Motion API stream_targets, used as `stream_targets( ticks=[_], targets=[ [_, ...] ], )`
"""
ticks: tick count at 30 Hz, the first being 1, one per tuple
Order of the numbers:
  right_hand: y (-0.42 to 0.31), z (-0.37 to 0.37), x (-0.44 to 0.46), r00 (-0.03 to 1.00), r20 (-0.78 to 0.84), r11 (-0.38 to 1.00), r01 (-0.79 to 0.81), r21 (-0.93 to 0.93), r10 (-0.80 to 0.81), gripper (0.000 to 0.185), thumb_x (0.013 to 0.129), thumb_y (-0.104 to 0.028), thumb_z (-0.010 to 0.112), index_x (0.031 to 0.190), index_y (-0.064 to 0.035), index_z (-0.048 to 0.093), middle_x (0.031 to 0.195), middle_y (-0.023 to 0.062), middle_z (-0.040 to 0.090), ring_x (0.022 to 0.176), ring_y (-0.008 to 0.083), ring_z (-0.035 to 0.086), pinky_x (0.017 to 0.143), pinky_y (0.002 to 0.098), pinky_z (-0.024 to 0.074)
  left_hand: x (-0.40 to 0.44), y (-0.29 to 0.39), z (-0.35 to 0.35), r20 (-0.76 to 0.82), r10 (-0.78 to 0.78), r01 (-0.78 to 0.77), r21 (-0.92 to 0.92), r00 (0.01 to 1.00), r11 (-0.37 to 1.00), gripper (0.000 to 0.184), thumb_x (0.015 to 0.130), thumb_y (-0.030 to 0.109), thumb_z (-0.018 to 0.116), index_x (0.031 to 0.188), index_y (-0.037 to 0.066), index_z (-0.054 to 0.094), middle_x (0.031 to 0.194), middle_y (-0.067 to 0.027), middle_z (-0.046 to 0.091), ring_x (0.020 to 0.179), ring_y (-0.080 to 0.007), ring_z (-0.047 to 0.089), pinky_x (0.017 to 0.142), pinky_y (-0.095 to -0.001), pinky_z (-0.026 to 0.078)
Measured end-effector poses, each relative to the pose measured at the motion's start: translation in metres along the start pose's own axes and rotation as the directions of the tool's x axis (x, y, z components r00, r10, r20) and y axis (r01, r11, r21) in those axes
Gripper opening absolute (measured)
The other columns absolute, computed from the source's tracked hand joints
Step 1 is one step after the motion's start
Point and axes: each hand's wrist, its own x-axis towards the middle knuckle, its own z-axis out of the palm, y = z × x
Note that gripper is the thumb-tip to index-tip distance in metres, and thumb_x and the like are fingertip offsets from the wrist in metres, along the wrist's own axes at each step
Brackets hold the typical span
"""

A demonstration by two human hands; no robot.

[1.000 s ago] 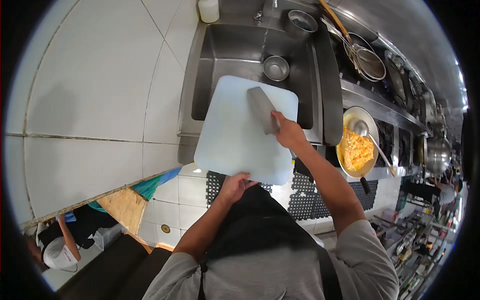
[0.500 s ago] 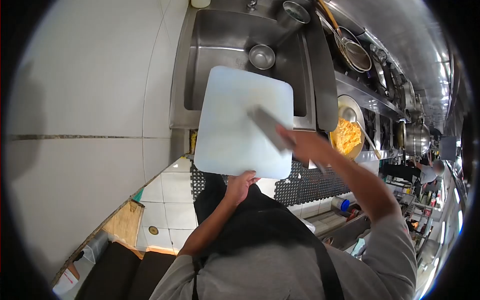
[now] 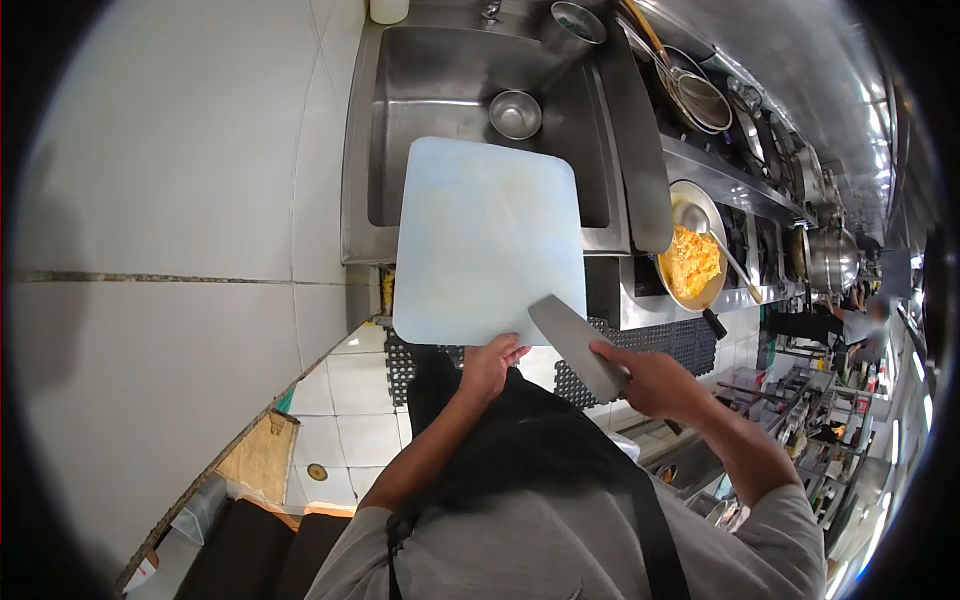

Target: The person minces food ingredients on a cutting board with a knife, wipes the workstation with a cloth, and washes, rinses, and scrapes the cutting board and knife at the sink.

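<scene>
A pale blue-white cutting board (image 3: pixel 485 240) is held out over the front of the sink, its near edge toward my body. My left hand (image 3: pixel 492 366) grips that near edge, thumb on top and the other fingers partly hidden beneath. My right hand (image 3: pixel 655 382) is closed around a wide-bladed cleaver (image 3: pixel 575 345). The blade's tip overlaps the board's lower right corner, and the rest of the blade extends past the edge. Whether the tip touches the board, I cannot tell. Faint marks show on the board's surface.
Behind the board is a steel sink (image 3: pixel 352 200) with a small metal bowl (image 3: pixel 516 115) in it. To the right, a pan (image 3: pixel 716 215) of orange-yellow food with a ladle (image 3: pixel 735 262) sits on the stove. Strainers (image 3: pixel 703 100) lie farther back. Another person (image 3: pixel 850 325) stands far right.
The cleaver and my right hand have moved from over the board's middle down toward its near right corner. My left hand still holds the board, which has shifted only slightly.
</scene>
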Motion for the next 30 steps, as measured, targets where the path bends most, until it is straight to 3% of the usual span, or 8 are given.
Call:
stream_targets(
  ticks=[5, 6, 8, 11, 16, 17, 23, 30],
  targets=[
    [0.026, -0.022, 0.134, 0.929, -0.25, 0.954, 0.23, -0.19, -0.274, 0.073, 0.098, -0.017, 0.063, 0.165, -0.0327, 0.037, 0.122, 0.0234, 0.073, 0.1, 0.0335, 0.076, 0.085, 0.0458, 0.0592, 0.005, -0.009, -0.019, 0.037, -0.026, 0.024, 0.058, 0.999, 0.998, 0.029, 0.095, -0.002, 0.064, 0.123, 0.005, 0.061, 0.117, -0.0106, 0.07, 0.107, -0.0299, 0.072, 0.096, -0.053, 0.059],
    [-0.031, -0.078, 0.152, 1.0, -0.006, 0.999, -0.008, 0.031, 0.008, 0.072, 0.099, -0.017, 0.062, 0.165, -0.0299, 0.037, 0.104, 0.0229, 0.074, 0.084, 0.0295, 0.074, 0.074, 0.0446, 0.0585, 0.006, -0.009, -0.02, 0.04, -0.019, 0.016, 0.066, 0.999, 0.998, 0.028, 0.095, -0.002, 0.064, 0.122, 0.004, 0.061, 0.117, -0.0105, 0.07, 0.107, -0.0299, 0.072, 0.097, -0.0531, 0.058],
    [-0.039, -0.113, 0.235, 0.984, -0.142, 0.994, 0.1, -0.053, -0.107, 0.076, 0.097, -0.018, 0.068, 0.166, -0.026, 0.037, 0.074, 0.0143, 0.065, 0.059, 0.0221, 0.064, 0.058, 0.0418, 0.0532, 0.005, -0.004, -0.017, 0.046, -0.006, 0.001, 0.093, 0.999, 0.996, 0.027, 0.094, -0.002, 0.065, 0.121, 0.004, 0.062, 0.117, -0.0104, 0.07, 0.107, -0.0299, 0.072, 0.097, -0.0534, 0.058],
    [-0.048, -0.128, 0.245, 0.993, -0.103, 0.998, 0.059, -0.025, -0.061, 0.08, 0.095, -0.017, 0.071, 0.167, -0.0257, 0.036, 0.081, 0.014, 0.067, 0.059, 0.0217, 0.064, 0.061, 0.0416, 0.0542, 0.004, -0.001, -0.01, 0.034, -0.001, -0.002, 0.061, 0.999, 0.998, 0.023, 0.095, -0.001, 0.065, 0.118, 0.004, 0.063, 0.115, -0.0103, 0.07, 0.106, -0.0295, 0.073, 0.098, -0.0536, 0.057],
    [0.032, -0.026, 0.097, 0.956, -0.198, 0.974, 0.197, -0.114, -0.217, 0.072, 0.098, -0.013, 0.062, 0.164, -0.0326, 0.04, 0.128, 0.0239, 0.071, 0.107, 0.0388, 0.074, 0.095, 0.0473, 0.0569, 0.006, -0.001, -0.004, 0.008, -0.007, 0.007, 0.051, 1.0, 0.999, 0.024, 0.095, 0.002, 0.067, 0.119, 0.004, 0.063, 0.114, -0.01, 0.071, 0.106, -0.0296, 0.073, 0.098, -0.0529, 0.057],
    [0.006, -0.022, 0.046, 0.998, -0.051, 0.996, -0.046, -0.071, 0.042, 0.077, 0.096, -0.011, 0.065, 0.163, -0.0382, 0.04, 0.132, 0.0249, 0.069, 0.113, 0.0389, 0.073, 0.099, 0.0471, 0.0556, 0.006, 0.0, -0.004, 0.016, -0.008, 0.007, 0.042, 1.0, 0.999, 0.025, 0.094, 0.002, 0.067, 0.119, 0.004, 0.063, 0.115, -0.0101, 0.071, 0.106, -0.0297, 0.073, 0.098, -0.0525, 0.057],
    [0.02, -0.011, 0.046, 0.997, -0.024, 0.997, -0.079, -0.023, 0.079, 0.082, 0.095, -0.011, 0.065, 0.165, -0.0423, 0.034, 0.13, 0.0257, 0.07, 0.115, 0.0415, 0.072, 0.104, 0.0485, 0.0539, 0.004, 0.002, -0.006, 0.027, -0.033, 0.031, 0.06, 0.999, 0.998, 0.026, 0.093, 0.001, 0.067, 0.119, 0.005, 0.064, 0.116, -0.0105, 0.07, 0.111, -0.0301, 0.071, 0.099, -0.0535, 0.056],
    [-0.012, -0.136, 0.253, 0.991, -0.121, 0.998, 0.062, -0.01, -0.062, 0.076, 0.093, -0.016, 0.064, 0.165, -0.0191, 0.039, 0.093, 0.02, 0.072, 0.068, 0.0256, 0.072, 0.064, 0.0449, 0.0583, 0.015, -0.001, -0.017, 0.05, -0.033, 0.03, 0.072, 0.998, 0.997, 0.025, 0.092, 0.0, 0.068, 0.116, 0.005, 0.064, 0.113, -0.0096, 0.069, 0.111, -0.0311, 0.071, 0.102, -0.0569, 0.053]
  ],
)
